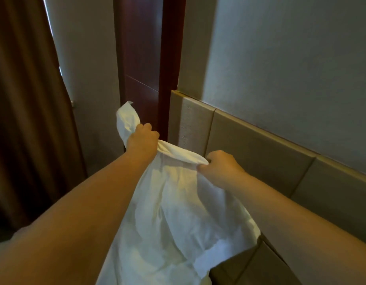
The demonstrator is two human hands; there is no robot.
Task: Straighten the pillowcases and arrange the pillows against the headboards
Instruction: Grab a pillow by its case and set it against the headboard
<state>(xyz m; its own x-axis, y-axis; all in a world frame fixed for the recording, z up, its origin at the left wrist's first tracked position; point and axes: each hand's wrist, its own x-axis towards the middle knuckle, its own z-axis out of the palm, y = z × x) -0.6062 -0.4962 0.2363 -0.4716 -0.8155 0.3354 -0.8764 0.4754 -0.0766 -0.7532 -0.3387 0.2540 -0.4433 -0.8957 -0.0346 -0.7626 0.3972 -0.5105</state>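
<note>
Two hands hold one white pillowcase in the air, and we read the scene from the left. At the far left hangs a brown curtain [23, 120], then a dark wooden panel [141, 58]. In front of that panel our left hand [142, 138] is clenched on the upper edge of the pillowcase [178, 212], with a loose corner sticking up above the fist. The edge runs taut across to our right hand [221, 164], whose fingers [202, 167] are pinched shut on the same hem. The rest of the fabric hangs down between our forearms — crumpled, bulging lower down, so we judge a pillow sits inside, though we cannot see it. To the right and behind runs the padded headboard [260, 153], near the cloth but apart from it.

What could go wrong, in our judgement: both grips bunch the hem rather than hold clean corners, so a shake may leave the case twisted or creased. If the weight below pulls hard, the pinched right side could slip first — the filling would then slide to one end. The free corner on the left may also fold inward unnoticed.
</note>
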